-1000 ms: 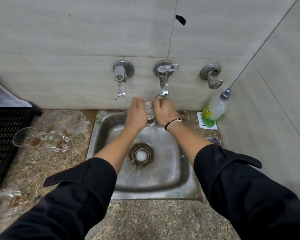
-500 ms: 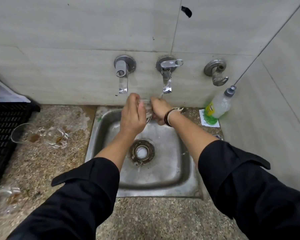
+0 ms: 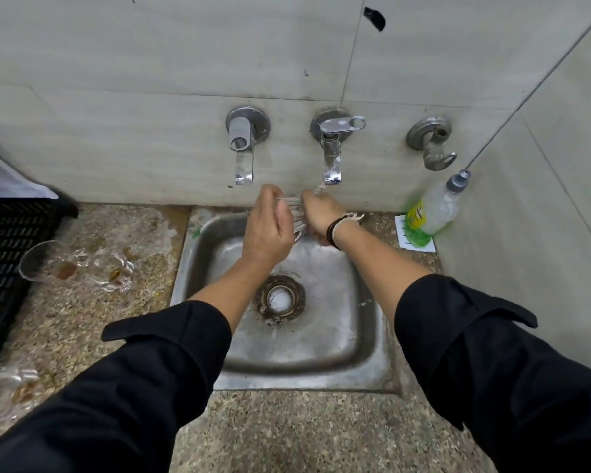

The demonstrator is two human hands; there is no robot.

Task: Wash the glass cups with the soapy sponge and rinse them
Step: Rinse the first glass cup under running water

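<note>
A clear ribbed glass cup (image 3: 294,213) is held over the back of the steel sink (image 3: 355,339), just below the middle tap (image 3: 331,155). My left hand (image 3: 268,227) grips the cup from the left. My right hand (image 3: 321,216) holds its other side, fingers at or inside the cup. A thin stream of water falls from the middle tap onto my right hand. Two dirty glass cups (image 3: 79,266) lie on their sides on the counter to the left, and a third (image 3: 4,394) lies at the near left edge. No sponge shows.
A green dish-soap bottle (image 3: 430,213) leans in the right corner on a white pad. A second tap (image 3: 243,148) and a bare wall fitting (image 3: 430,141) flank the running one. A black crate (image 3: 4,264) stands at the left, and tiled walls close the back and right.
Both hands have turned the cup beneath the tap and shifted slightly left; my left hand now wraps further over it. The view has tilted a little.
</note>
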